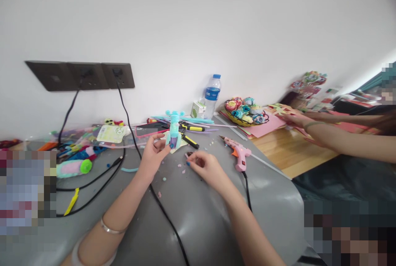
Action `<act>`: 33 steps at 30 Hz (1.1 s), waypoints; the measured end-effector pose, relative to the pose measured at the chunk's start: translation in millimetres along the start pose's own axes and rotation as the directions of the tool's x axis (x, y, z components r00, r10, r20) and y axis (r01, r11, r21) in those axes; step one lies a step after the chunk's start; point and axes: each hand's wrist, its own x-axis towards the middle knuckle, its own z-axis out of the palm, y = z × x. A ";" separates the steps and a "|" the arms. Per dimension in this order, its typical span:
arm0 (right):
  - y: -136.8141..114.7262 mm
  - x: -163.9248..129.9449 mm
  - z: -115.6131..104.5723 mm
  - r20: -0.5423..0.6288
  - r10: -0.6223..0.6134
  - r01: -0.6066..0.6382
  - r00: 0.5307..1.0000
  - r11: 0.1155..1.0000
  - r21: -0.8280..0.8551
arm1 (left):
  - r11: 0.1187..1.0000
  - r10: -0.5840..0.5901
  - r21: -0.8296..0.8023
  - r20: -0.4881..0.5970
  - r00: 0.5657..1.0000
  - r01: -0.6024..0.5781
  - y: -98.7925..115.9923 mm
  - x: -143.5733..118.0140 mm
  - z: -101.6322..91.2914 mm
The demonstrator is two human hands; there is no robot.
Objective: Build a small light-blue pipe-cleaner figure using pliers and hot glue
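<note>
1. Turquoise craft figure (173, 130) stands upright on the grey table (216, 216), gripped in your left hand (152, 155).
2. Your right hand (206, 167) pinches a tiny piece; what it is I cannot tell.
3. You seem mid-decoration; attaching it next calls for steady aim.

A glue gun (239, 152) lies right of the hands, bottle (212, 95) behind.

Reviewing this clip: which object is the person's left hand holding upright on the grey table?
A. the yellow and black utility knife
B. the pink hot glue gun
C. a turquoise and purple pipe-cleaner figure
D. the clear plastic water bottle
C: the left hand grips the turquoise and purple pipe-cleaner figure at its base, while the pink hot glue gun lies untouched on the grey table to the right of the right hand.
</note>
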 end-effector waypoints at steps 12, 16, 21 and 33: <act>-1.5 8.7 16.2 0.036 -0.010 0.014 0.999 0.993 -0.118 | 0.999 0.000 -0.039 0.012 1.000 0.001 -2.1 0.9 0.0; -2.5 9.7 19.3 0.046 0.004 0.001 0.999 0.993 -0.116 | 0.998 -0.009 -0.060 0.003 1.000 0.009 -1.7 0.2 1.0; -4.6 8.7 21.7 0.035 -0.005 0.007 0.999 0.998 -0.064 | 0.999 -0.011 -0.053 0.004 1.000 0.011 -3.2 1.1 0.4; -6.9 10.1 22.5 -0.106 0.031 0.013 0.994 0.921 0.390 | 0.997 -0.045 -0.057 -0.011 0.999 0.044 -1.2 -1.8 4.5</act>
